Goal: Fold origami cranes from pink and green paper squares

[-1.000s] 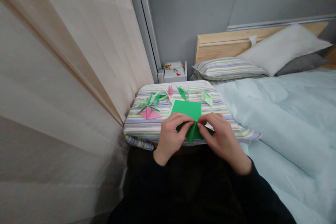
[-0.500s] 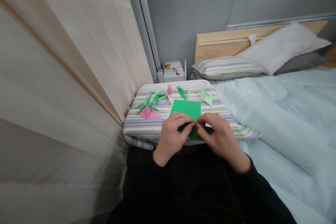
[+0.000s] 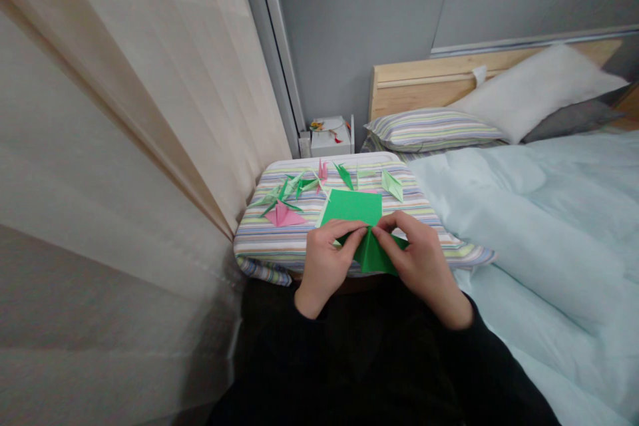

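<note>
A creased dark green paper [image 3: 372,256] is pinched along its top edge between both hands, its lower part spread toward me. My left hand [image 3: 329,256] grips it with thumb and forefinger from the left. From the right, my right hand [image 3: 417,249] pinches it close beside the left fingertips. Just beyond them, a flat green paper sheet [image 3: 354,206] lies on the striped cloth [image 3: 264,236]. Several folded green paper pieces [image 3: 299,186] and a pink folded piece [image 3: 283,214] lie to the left. A pale green folded piece [image 3: 392,185] lies farther right.
A beige curtain [image 3: 174,80] hangs along the left. Behind the cloth-covered table stands a small white cabinet [image 3: 329,141] with small items on top. On the right is a bed with a light blue quilt [image 3: 524,213], pillows and a wooden headboard [image 3: 424,80].
The held green paper has been raised and tilted, so more of its creased face shows below my fingers. My hands have shifted slightly, still pinching it.
</note>
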Available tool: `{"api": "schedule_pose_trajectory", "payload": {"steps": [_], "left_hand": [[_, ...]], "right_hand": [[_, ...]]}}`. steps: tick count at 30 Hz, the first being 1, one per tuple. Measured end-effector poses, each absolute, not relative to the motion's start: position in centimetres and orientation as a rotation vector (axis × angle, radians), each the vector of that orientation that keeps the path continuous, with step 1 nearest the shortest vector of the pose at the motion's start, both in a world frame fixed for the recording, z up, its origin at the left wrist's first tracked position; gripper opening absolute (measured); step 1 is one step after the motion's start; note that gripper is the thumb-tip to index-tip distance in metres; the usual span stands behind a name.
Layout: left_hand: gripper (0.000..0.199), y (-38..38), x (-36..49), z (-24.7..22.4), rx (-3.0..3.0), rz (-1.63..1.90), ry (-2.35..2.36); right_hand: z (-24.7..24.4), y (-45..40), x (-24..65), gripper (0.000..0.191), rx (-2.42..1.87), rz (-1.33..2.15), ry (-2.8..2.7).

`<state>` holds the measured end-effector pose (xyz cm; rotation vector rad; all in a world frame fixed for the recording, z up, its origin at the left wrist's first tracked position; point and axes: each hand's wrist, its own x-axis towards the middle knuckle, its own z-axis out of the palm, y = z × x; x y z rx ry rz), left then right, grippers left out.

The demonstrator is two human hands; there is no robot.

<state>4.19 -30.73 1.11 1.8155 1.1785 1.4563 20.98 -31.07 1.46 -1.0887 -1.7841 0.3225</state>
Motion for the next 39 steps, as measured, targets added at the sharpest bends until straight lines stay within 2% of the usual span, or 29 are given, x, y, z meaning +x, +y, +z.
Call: {"api": "schedule_pose_trajectory", "payload": {"steps": [9,17,22,27,29,33,39], "left_hand": [[0.015,-30.3,5.5,-0.2,1.260,1.657,1.223],[0.039,-30.5,6.2,-0.6,0.942,1.553,0.943],[0.032,-30.5,6.5,0.0,0.743,1.610,0.909],[0.033,-30.6,6.6,0.2,0.544,1.629,0.745],[0.033,-30.5,6.3,0.1,0.586,1.650,0.784],[0.028,-30.3,5.7,0.1,0.774,1.740,0.914],[0.027,-30.3,5.6,0.6,0.845,1.654,0.928]], "right_hand": [[0.9,-31.1,19.0,0.008,-1.112,0.410,-1.512],[0.1,-30.5,18.2,0.010,-1.116,0.377,-1.541],[0.2,-30.4,18.5,0.011,-1.044,0.325,-1.422],[0.0,-30.4,18.6,0.015,-0.916,0.838,-1.283],[0.1,-30.4,18.7,0.015,-0.885,0.930,-1.178],[0.3,-30.3,18.9,0.018,-0.885,0.921,-1.084],[0.3,-30.0,19.2,0.017,-0.917,0.860,-1.040]]}}
